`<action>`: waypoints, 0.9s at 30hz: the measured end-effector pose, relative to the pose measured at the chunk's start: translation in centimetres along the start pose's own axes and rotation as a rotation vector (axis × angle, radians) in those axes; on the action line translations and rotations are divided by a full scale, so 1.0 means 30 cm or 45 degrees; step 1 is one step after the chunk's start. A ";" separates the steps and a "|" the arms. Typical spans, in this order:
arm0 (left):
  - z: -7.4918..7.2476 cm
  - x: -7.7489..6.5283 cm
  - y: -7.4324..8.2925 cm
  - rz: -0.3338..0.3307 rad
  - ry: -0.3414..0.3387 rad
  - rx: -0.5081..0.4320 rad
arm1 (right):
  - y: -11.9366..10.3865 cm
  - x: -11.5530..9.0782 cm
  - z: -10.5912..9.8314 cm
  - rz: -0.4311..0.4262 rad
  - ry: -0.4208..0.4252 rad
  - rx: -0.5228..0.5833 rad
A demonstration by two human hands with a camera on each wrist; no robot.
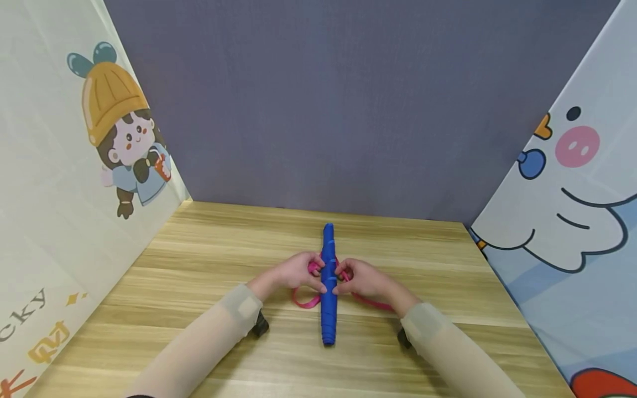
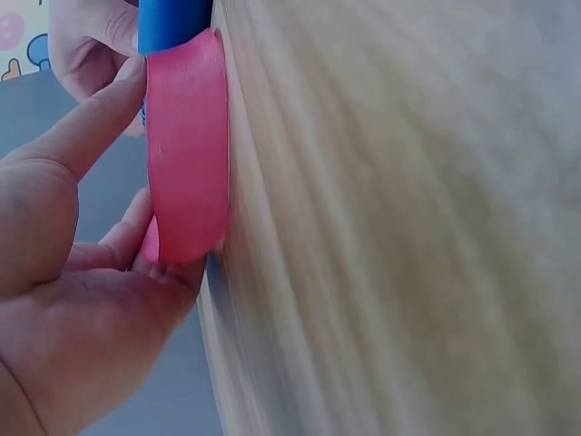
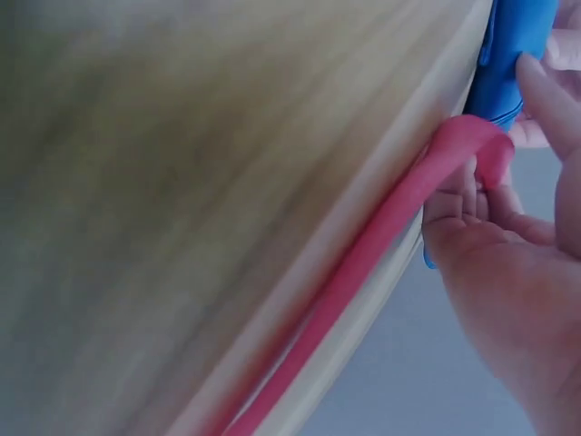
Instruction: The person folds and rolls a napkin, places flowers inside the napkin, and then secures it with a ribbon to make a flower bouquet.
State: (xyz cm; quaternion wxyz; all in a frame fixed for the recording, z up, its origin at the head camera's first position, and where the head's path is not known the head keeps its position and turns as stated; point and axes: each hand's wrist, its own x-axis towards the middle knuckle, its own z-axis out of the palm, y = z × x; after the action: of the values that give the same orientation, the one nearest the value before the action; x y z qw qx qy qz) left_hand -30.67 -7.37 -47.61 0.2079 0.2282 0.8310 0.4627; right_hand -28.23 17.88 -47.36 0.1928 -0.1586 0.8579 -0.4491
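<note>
A blue rolled-up sheet [image 1: 329,315] lies lengthwise on the wooden table, its near end showing layered edges. A pink ribbon [image 1: 306,304] comes out on both sides of the roll, looped on the left and trailing right. My left hand [image 1: 301,271] is at the roll's left side, thumb against it, with fingers curled at the ribbon loop [image 2: 188,150]. Opposite, my right hand [image 1: 365,278] touches the roll with its thumb while its fingers hold the ribbon [image 3: 463,141], which bends over them. The roll hides where the ribbon runs behind it.
The wooden table [image 1: 209,243] extends around the roll. A grey-purple panel [image 1: 318,110] stands at the back. Printed cloth walls stand at the left [image 1: 45,182] and right [image 1: 572,221] with cartoon figures.
</note>
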 end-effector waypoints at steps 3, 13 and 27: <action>0.001 -0.005 0.001 -0.002 0.018 0.016 | 0.002 -0.005 0.004 -0.004 -0.015 0.024; 0.003 -0.022 -0.001 0.061 -0.018 0.069 | 0.003 -0.019 0.010 -0.055 -0.111 -0.051; 0.028 -0.075 -0.001 0.052 -0.123 0.045 | -0.004 -0.060 0.026 -0.042 -0.147 -0.071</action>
State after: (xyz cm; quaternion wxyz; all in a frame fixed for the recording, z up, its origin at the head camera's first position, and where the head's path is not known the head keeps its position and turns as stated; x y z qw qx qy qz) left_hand -28.39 -8.12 -47.74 0.2341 0.2708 0.8232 0.4408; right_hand -26.27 18.07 -47.33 0.2300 -0.2035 0.8548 -0.4184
